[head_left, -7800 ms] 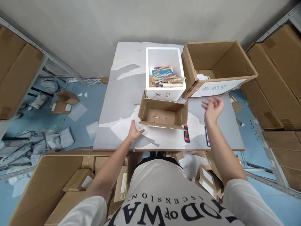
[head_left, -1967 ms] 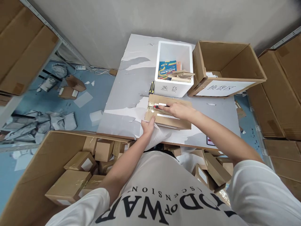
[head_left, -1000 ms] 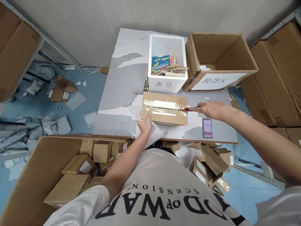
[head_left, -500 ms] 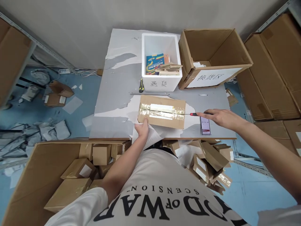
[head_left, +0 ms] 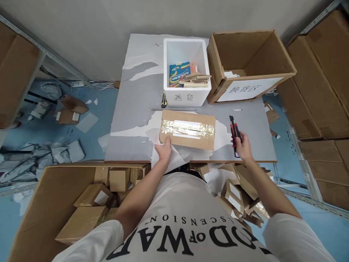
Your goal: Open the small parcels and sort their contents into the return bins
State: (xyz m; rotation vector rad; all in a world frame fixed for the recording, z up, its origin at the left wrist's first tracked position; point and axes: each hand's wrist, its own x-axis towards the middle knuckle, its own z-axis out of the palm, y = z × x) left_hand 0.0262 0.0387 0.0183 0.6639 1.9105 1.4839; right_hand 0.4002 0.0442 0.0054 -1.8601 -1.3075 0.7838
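A taped cardboard box (head_left: 188,142) lies on the table before me, with white labels under clear tape along its top. My left hand (head_left: 164,150) grips its near left corner, thumb on top and the fingers hidden beneath. Crumpled white paper (head_left: 174,156) hangs at the table edge by that hand. To the right of the box, my right hand (head_left: 242,145) is closed around a red and black utility knife (head_left: 233,129), which points away from me and stands apart from the box. A phone (head_left: 237,154) lies under the knife and fingers, mostly covered.
Behind the box stand a white foam bin (head_left: 187,97) holding books and a large open carton (head_left: 252,78) with a handwritten label. A yellow and black cutter (head_left: 164,100) lies by the bin. Below the table's front edge are a big carton (head_left: 29,214) of boxes and piled empty boxes (head_left: 234,196).
My right hand has drawn back from the box's right end towards me, and the knife has turned from pointing left at the tape to pointing away. The left hand and box have barely moved.
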